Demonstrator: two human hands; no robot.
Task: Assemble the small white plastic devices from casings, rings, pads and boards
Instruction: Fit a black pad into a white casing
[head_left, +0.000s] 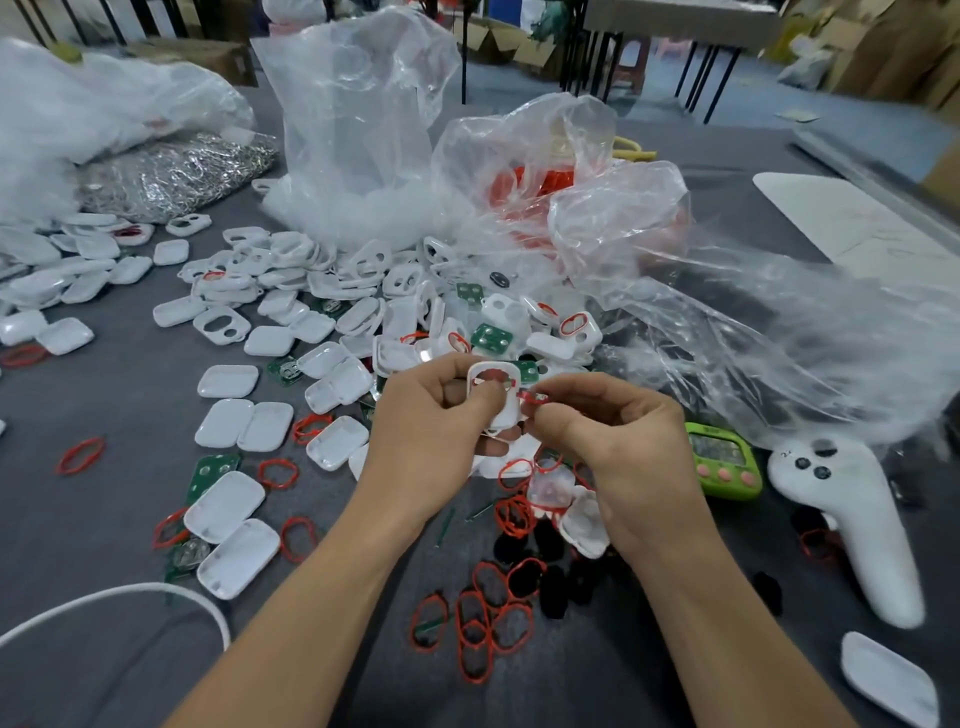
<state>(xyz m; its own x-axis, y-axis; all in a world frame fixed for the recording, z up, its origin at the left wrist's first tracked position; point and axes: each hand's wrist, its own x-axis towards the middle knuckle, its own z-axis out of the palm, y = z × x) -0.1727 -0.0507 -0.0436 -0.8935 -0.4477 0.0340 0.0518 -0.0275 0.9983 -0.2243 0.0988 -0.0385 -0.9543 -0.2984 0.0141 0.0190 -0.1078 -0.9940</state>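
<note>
My left hand grips a white casing with a large cut-out, held upright above the grey table. My right hand pinches a thin red ring at the casing's right edge. Loose red rings lie in a heap near my forearms, mixed with black pads. A big pile of white casings spreads across the table beyond my hands. Green boards show among them. Closed white shells lie at the left.
Crumpled clear plastic bags stand behind the pile, one holding orange parts. A bag of metal clips lies at far left. A green timer and a white controller sit on the right. A white cable curves at lower left.
</note>
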